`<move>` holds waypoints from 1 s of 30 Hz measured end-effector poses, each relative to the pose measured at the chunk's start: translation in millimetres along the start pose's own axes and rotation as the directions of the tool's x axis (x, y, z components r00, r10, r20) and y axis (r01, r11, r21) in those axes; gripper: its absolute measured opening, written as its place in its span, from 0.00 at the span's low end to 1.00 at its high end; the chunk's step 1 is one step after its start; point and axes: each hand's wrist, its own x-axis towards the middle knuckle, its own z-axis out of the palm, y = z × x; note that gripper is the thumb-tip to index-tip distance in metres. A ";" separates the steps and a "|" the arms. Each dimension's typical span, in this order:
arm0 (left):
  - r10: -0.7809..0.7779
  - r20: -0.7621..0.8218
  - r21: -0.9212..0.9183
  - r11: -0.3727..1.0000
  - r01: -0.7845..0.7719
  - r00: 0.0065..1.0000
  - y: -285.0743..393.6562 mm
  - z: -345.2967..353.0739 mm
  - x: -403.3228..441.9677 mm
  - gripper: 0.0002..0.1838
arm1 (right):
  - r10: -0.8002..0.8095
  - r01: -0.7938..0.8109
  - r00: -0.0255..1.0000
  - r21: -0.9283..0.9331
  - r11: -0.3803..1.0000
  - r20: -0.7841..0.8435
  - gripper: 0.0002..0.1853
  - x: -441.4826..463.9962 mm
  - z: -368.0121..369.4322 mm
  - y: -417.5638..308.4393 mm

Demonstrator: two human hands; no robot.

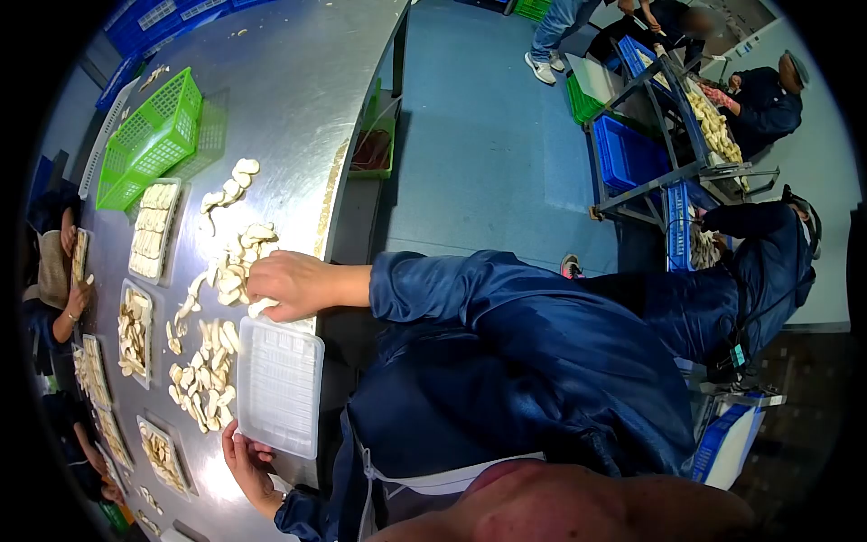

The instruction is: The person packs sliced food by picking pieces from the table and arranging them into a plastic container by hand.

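My right hand (pixel 289 285) is closed, fingers down, at the edge of a pile of pale mushrooms (pixel 233 271) on the steel table. A whitish mushroom (pixel 263 307) shows under its fingertips. Just below it lies a translucent plastic tray (pixel 280 384) with nothing in it, near the table edge. My left hand (pixel 251 462) grips this tray at its lower corner, fingers curled at the rim. Left of the tray spreads a second pile of mushrooms (pixel 203 379).
Filled mushroom trays (pixel 155 230) stand in a row along the steel table (pixel 298 81). A green basket (pixel 149 144) is at upper left. Co-workers' hands (pixel 77 294) are across the table. Others work at a rack with blue crates (pixel 623 154) at right.
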 end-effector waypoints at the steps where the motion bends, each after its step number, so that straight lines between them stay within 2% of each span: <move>1: 0.002 -0.008 -0.001 1.000 -0.002 1.000 0.9 1.6 -0.5 0.19 | -0.006 0.006 1.000 -0.009 1.000 0.003 0.13 0.4 -0.2 -0.2; 30: 0.023 -0.031 -0.011 1.000 -0.024 0.999 -4.8 -2.2 -0.2 0.19 | 0.002 -0.001 1.000 -0.038 0.999 0.020 0.13 0.5 -1.0 -3.9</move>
